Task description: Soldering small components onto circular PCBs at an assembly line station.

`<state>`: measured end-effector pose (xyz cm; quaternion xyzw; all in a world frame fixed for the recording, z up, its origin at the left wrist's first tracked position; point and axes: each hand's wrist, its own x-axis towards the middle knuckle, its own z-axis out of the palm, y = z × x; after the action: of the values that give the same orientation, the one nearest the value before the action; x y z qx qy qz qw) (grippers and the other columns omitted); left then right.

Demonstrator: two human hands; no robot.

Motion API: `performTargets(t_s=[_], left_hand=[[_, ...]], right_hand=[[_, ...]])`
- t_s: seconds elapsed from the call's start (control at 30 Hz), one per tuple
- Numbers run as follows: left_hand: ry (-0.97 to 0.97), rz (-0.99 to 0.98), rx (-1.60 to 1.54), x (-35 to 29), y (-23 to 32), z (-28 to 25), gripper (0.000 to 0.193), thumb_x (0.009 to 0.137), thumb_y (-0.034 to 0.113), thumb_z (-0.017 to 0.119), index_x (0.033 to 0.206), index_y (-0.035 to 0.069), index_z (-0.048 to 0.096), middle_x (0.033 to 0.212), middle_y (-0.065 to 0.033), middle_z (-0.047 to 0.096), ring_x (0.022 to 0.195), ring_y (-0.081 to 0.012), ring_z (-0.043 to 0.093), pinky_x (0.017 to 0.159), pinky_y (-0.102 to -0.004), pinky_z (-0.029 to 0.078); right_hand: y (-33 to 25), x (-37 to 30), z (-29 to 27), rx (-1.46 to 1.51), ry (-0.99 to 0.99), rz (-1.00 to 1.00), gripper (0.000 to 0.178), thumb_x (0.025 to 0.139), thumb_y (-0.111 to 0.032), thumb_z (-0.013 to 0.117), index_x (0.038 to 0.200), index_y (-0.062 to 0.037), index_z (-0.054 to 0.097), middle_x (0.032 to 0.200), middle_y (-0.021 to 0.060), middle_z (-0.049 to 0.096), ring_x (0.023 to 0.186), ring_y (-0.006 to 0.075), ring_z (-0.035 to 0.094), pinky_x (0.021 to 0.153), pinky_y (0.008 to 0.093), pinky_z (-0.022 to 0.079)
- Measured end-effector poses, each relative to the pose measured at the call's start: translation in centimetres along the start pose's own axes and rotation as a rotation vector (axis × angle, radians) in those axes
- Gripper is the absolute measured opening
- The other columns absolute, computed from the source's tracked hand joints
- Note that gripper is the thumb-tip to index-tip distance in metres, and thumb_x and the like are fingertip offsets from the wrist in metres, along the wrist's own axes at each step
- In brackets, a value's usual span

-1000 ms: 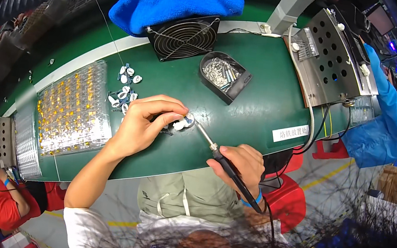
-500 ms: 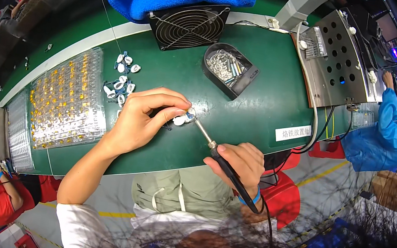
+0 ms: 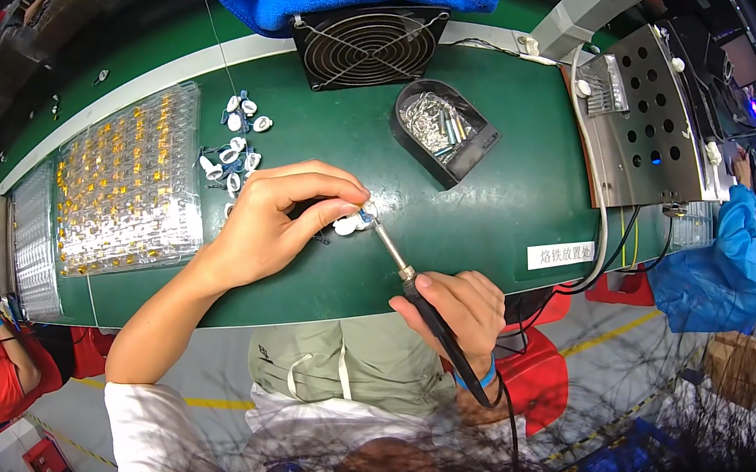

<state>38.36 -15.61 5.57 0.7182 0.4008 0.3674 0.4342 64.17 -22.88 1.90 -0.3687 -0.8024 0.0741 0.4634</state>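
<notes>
the right hand [image 3: 461,312] came first, its grip wrapped around the handle of the soldering iron [image 3: 439,328], which lay toward half past four from the small white-and-blue part [image 3: 347,226]. that part sat low over the table [image 3: 519,183], where the left hand [image 3: 276,225], at nine o'clock, pinched it in a narrow grip. the fingers hid much of it, so whether the tip touched was hard to tell. good work here seemed to call for a steady wrist, a light, brief touch of the tip, and left fingertips well clear of the hot shaft. farther off, loose white pieces [image 3: 228,156] lay at ten o'clock, the black bin [image 3: 478,154] at one, and the fan [image 3: 367,48] at twelve.
</notes>
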Motion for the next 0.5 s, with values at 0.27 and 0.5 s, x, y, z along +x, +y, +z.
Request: performTargets(t_s=[0.27,0.5], left_hand=[[0.001,-0.005,0.013,0.00,0.04,-0.05,0.013,0.094,-0.005,0.068,0.106,-0.005,0.074,0.110,-0.0147,0.075,0.099,-0.0217,0.072,0.087,-0.0302,0.058],[-0.003,0.012,0.034,0.08,0.04,-0.11,0.013,0.094,-0.006,0.069,0.105,-0.005,0.074,0.109,-0.0150,0.075,0.099,-0.0222,0.072,0.087,-0.0308,0.058]], right_hand=[[0.02,0.05,0.03,-0.006,-0.011,-0.005,0.050,0.072,-0.018,0.095,0.113,-0.0040,0.068,0.086,0.0104,0.074,0.063,0.0227,0.066,0.056,0.0313,0.049],[0.45,-0.38,0.03,0.054,0.070,-0.014,0.046,0.074,-0.019,0.094,0.108,-0.0019,0.069,0.085,0.0128,0.073,0.061,0.0243,0.066,0.054,0.0322,0.051]])
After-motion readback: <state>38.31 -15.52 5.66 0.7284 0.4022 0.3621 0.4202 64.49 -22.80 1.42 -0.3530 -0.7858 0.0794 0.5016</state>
